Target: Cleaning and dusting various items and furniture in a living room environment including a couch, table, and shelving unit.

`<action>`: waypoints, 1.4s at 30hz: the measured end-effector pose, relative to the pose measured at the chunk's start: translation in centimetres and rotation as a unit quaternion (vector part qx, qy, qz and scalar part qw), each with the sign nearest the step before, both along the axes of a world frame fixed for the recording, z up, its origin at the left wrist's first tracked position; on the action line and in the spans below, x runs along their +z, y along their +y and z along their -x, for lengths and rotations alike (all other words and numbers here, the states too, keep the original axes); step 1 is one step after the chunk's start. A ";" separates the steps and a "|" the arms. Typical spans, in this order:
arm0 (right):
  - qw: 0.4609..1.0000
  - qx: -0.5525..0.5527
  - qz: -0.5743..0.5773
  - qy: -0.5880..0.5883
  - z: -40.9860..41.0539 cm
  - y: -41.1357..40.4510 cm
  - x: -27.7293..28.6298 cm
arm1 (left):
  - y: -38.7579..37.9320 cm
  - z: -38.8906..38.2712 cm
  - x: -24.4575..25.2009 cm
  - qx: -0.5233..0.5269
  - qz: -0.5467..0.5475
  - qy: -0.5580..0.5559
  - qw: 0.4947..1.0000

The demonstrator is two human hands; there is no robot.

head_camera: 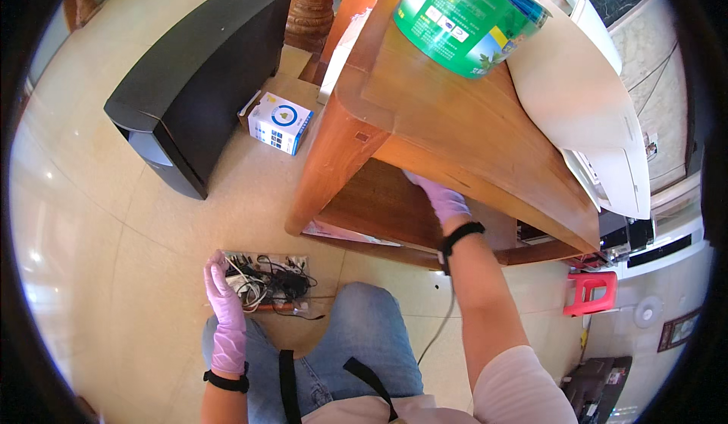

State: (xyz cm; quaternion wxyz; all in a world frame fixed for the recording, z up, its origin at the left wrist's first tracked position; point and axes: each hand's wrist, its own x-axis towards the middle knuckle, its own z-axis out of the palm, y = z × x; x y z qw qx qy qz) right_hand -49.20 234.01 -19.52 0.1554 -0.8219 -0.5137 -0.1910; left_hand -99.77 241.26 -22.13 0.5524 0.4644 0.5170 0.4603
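Note:
My left hand, in a thin pink glove, is against the left side of a shallow clear plastic box on the floor. Black and white cables and small plugs lie tangled in the box, and one black cable end trails over its front edge. Whether my fingers grip the wall of the box is not clear. My right hand, gloved alike, reaches into the open shelf of a wooden cabinet. The cabinet's top edge hides its fingertips and whatever they touch.
A large black speaker-like case stands on the floor at left, beside a small white-and-blue carton. On the cabinet top are a green printed tub and a white curved appliance. A red plastic stool stands at right.

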 end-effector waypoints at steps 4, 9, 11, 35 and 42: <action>0.985 0.114 -0.016 0.127 14.5 8.8 3.2 | -0.1 1.1 -0.1 0.001 -0.005 0.023 1.000; 0.957 0.205 0.147 0.143 21.3 5.4 7.2 | -0.1 -1.4 0.5 -0.022 -0.022 0.029 0.999; 0.964 0.210 0.085 0.137 21.1 1.9 7.7 | -0.1 -1.9 0.6 -0.023 -0.028 0.017 0.999; 0.990 -0.099 0.041 0.092 13.1 -7.1 6.4 | -1.5 -2.9 -1.0 -0.041 0.009 -0.020 0.999; 0.946 0.231 0.032 0.225 25.0 -2.5 7.1 | -1.4 -2.9 0.0 -0.044 0.004 0.000 0.999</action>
